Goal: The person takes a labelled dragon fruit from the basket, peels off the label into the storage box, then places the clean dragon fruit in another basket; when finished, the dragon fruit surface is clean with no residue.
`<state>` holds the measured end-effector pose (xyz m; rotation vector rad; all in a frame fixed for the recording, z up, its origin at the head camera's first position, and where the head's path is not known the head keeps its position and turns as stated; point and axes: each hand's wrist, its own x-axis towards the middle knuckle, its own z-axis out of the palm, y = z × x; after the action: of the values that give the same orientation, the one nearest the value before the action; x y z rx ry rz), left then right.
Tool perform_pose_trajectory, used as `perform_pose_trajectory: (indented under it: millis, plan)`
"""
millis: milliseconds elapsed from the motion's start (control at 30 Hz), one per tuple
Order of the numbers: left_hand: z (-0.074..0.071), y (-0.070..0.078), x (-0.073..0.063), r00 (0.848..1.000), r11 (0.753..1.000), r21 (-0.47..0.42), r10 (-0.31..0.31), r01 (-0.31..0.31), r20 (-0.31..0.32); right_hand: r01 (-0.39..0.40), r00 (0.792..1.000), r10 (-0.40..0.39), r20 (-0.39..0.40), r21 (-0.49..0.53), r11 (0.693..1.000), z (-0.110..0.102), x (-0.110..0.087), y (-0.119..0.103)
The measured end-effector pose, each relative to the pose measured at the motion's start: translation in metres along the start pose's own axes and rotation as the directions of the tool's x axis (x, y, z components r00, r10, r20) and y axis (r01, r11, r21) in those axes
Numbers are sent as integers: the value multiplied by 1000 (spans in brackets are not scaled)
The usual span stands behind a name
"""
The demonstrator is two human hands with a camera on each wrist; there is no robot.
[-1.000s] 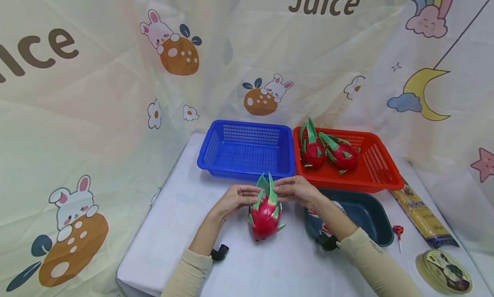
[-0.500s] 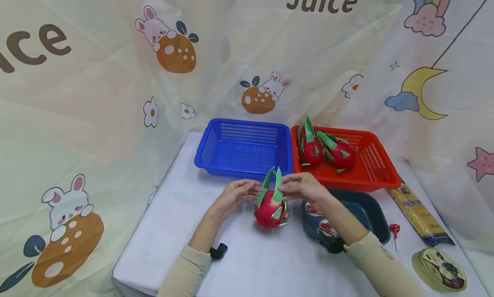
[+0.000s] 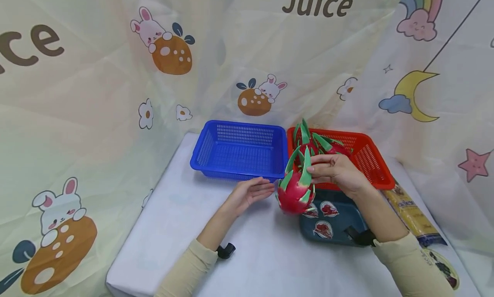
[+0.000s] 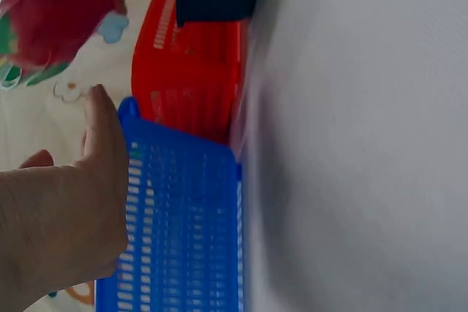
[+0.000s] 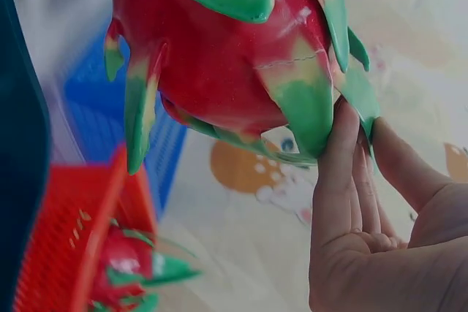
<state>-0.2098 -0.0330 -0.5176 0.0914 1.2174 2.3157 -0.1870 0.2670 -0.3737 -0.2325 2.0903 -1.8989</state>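
A red dragon fruit point(image 3: 293, 195) with green leaf tips hangs above the table, in front of the red basket. My right hand point(image 3: 339, 173) pinches one of its green leaves between thumb and fingers, as the right wrist view also shows. To its left, my left hand point(image 3: 250, 195) has its fingers extended, apart from the fruit; in the left wrist view a gap lies between that hand point(image 4: 80, 202) and the fruit point(image 4: 62, 12). Two more dragon fruits point(image 3: 338, 148) lie in the red basket point(image 3: 370, 159), partly hidden behind the held one and my right hand.
A blue basket point(image 3: 200, 159) with no fruit in it stands at the back left, beside the red one. A dark teal tray point(image 3: 339, 237) with round stickers lies in front of the red basket. A yellow packet point(image 3: 409, 211) and a round-lidded container point(image 3: 444, 267) are at the right.
My right hand has lifted the dragon fruit off the table and carried it right, towards the red basket. The left hand has come away from it, and its fingers have straightened.
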Motion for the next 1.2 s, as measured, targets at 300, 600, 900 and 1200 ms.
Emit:
perform_pose_trajectory:
  millis: [300, 600, 900, 1200]
  plan:
    - [23, -14, 18, 990, 990, -79, -109, 116, 89, 9, 997, 0, -77, 118, 993, -44, -2, -27]
    - [51, -27, 40, 988, 979, -145, -131, 143, 86, 18, 967, 34, -253, 203, 979, -92, -2, -31]
    - [71, -41, 56, 989, 977, -155, -149, 147, -4, 20, 936, 71, -345, 254, 967, -130, -12, -22]
    - [79, -46, 61, 982, 959, -271, -128, 87, -139, -23, 911, 114, -396, 227, 974, -164, -16, 0]
